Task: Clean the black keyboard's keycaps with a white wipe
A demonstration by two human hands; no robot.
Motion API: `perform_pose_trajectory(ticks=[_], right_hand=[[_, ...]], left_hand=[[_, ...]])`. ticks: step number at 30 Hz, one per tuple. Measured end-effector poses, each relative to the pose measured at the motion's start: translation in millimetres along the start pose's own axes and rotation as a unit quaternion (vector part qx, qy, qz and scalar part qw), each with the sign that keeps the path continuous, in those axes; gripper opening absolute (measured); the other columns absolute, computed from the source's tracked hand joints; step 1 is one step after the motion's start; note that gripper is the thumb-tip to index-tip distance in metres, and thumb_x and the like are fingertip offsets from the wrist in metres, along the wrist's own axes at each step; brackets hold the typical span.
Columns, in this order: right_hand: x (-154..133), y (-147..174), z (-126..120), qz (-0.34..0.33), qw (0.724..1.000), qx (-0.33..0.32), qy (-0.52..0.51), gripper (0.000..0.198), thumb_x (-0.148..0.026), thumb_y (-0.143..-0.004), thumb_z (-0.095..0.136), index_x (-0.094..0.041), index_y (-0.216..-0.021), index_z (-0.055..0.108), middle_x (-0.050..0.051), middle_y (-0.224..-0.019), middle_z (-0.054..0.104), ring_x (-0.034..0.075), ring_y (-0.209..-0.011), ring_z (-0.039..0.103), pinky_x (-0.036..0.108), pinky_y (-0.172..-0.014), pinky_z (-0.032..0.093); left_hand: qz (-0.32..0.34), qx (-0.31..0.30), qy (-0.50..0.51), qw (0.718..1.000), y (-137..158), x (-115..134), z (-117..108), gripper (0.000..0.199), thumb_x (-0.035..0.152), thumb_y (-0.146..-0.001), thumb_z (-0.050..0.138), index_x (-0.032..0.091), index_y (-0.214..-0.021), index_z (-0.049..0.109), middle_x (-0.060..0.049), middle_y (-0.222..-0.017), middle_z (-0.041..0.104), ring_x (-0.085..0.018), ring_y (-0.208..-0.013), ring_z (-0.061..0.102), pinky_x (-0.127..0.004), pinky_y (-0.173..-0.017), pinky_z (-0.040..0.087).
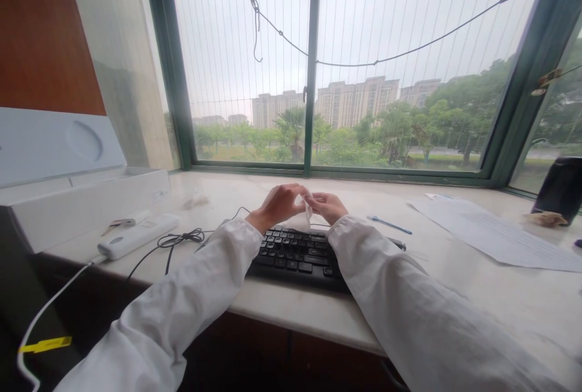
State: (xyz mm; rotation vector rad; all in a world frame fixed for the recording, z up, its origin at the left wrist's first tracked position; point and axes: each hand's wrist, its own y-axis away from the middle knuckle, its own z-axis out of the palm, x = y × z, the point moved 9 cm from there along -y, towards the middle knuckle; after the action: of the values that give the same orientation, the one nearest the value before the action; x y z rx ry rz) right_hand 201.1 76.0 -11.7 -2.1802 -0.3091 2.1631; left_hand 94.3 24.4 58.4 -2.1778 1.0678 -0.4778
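Above the back edge of a black keyboard (291,255), my two hands meet at a thin white tissue (300,221). My left hand (279,203) curls over it with thumb and fingers closed on its upper part. From the other side, the fingertips of my right hand (328,205) pinch the same tissue. Its lower part hangs down in front of the keyboard's top rows. White sleeves cover both forearms, and the right sleeve hides part of the keyboard's right end.
On the left are a white power strip (139,235), a tied black cable (182,237) and a large white box (86,204). To the right lie a blue pen (391,225), paper sheets (495,231) and a black object (559,192). A window (309,169) borders the back.
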Motion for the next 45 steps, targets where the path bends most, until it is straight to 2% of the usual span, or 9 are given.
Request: perform_pose_trajectory(ticks=[5, 12, 16, 20, 23, 30, 35, 40, 45], right_hand=[[-3.0, -4.0, 5.6, -0.033, 0.999, -0.037, 0.014, 0.038, -0.046, -0.075, 0.071, -0.010, -0.088, 0.072, 0.007, -0.079, 0.073, 0.017, -0.079, 0.068, 0.029, -0.082, 0.055], [-4.3, -0.6, -1.6, -0.033, 0.999, -0.016, 0.025, 0.043, -0.048, -0.068, 0.076, -0.012, -0.091, 0.074, 0.007, -0.084, 0.074, 0.019, -0.081, 0.068, 0.028, -0.079, 0.054], [-7.2, 2.4, -5.4, -0.040, 0.997, 0.011, 0.070, 0.034, -0.043, -0.069, 0.076, -0.013, -0.085, 0.075, 0.005, -0.077, 0.073, 0.019, -0.077, 0.067, 0.028, -0.077, 0.053], [-1.0, -3.6, -0.8, -0.021, 1.000, 0.000, -0.024, 0.016, -0.027, -0.078, 0.069, -0.012, -0.080, 0.074, 0.007, -0.076, 0.073, 0.019, -0.078, 0.067, 0.031, -0.079, 0.053], [4.4, -6.2, 1.2, 0.010, 0.993, -0.004, -0.117, 0.014, -0.019, -0.085, 0.059, -0.013, -0.083, 0.072, 0.007, -0.086, 0.074, 0.017, -0.081, 0.067, 0.029, -0.080, 0.052], [3.9, 3.5, 11.6, 0.058, 0.981, -0.034, -0.184, 0.022, -0.032, -0.089, 0.054, -0.019, -0.096, 0.071, 0.005, -0.108, 0.071, 0.015, -0.090, 0.065, 0.024, -0.076, 0.049], [5.1, 2.0, 1.8, 0.043, 0.990, -0.007, -0.138, 0.028, -0.038, -0.079, 0.068, -0.019, -0.098, 0.073, 0.006, -0.100, 0.072, 0.015, -0.085, 0.064, 0.025, -0.074, 0.047], [2.1, -0.2, -15.5, 0.013, 0.999, 0.037, 0.014, 0.050, -0.054, -0.065, 0.075, -0.016, -0.098, 0.075, 0.007, -0.089, 0.072, 0.018, -0.082, 0.061, 0.029, -0.076, 0.043], [0.6, 0.0, -20.6, 0.010, 0.996, 0.053, 0.076, 0.060, -0.063, -0.063, 0.071, -0.016, -0.100, 0.075, 0.007, -0.088, 0.071, 0.017, -0.081, 0.058, 0.029, -0.072, 0.041]], left_hand=[[-0.011, 0.005, 0.012, 1.000, 0.8, -4.8, -1.9, 0.018, 0.032, -0.082, 0.063, 0.019, -0.092, 0.070, -0.002, -0.089, 0.071, -0.016, -0.079, 0.064, -0.025, -0.070, 0.046], [0.001, 0.029, 0.032, 0.999, 1.6, -6.2, -4.7, 0.017, 0.032, -0.080, 0.065, 0.019, -0.090, 0.069, -0.001, -0.089, 0.071, -0.015, -0.077, 0.064, -0.025, -0.067, 0.045], [0.016, 0.030, 0.033, 0.999, 2.6, -4.7, -3.9, 0.012, 0.026, -0.079, 0.066, 0.020, -0.088, 0.069, 0.000, -0.087, 0.071, -0.015, -0.075, 0.063, -0.024, -0.064, 0.044], [-0.008, 0.043, 0.027, 0.999, 2.9, -9.4, -5.7, 0.011, 0.026, -0.079, 0.066, 0.020, -0.087, 0.069, 0.000, -0.086, 0.071, -0.013, -0.071, 0.062, -0.023, -0.061, 0.043], [-0.022, 0.069, 0.035, 0.997, 2.2, -11.0, -11.5, 0.015, 0.033, -0.079, 0.067, 0.020, -0.087, 0.069, 0.000, -0.086, 0.070, -0.013, -0.070, 0.061, -0.023, -0.063, 0.044], [-0.018, 0.091, 0.042, 0.995, 1.3, -4.7, -19.4, 0.015, 0.031, -0.084, 0.062, 0.019, -0.093, 0.067, 0.000, -0.082, 0.066, -0.011, -0.067, 0.058, -0.023, -0.064, 0.045], [-0.013, 0.092, 0.037, 0.995, 1.9, -4.8, -18.6, 0.015, 0.032, -0.082, 0.064, 0.019, -0.090, 0.065, 0.001, -0.079, 0.062, -0.011, -0.066, 0.057, -0.023, -0.061, 0.044], [-0.015, 0.081, 0.022, 0.996, 3.7, -9.6, -11.6, 0.011, 0.026, -0.078, 0.067, 0.019, -0.085, 0.063, 0.001, -0.080, 0.064, -0.011, -0.064, 0.056, -0.022, -0.059, 0.041], [-0.016, 0.079, 0.014, 0.997, 4.8, -12.3, -9.4, 0.010, 0.027, -0.079, 0.068, 0.020, -0.085, 0.064, 0.002, -0.079, 0.064, -0.011, -0.065, 0.057, -0.022, -0.059, 0.040]])
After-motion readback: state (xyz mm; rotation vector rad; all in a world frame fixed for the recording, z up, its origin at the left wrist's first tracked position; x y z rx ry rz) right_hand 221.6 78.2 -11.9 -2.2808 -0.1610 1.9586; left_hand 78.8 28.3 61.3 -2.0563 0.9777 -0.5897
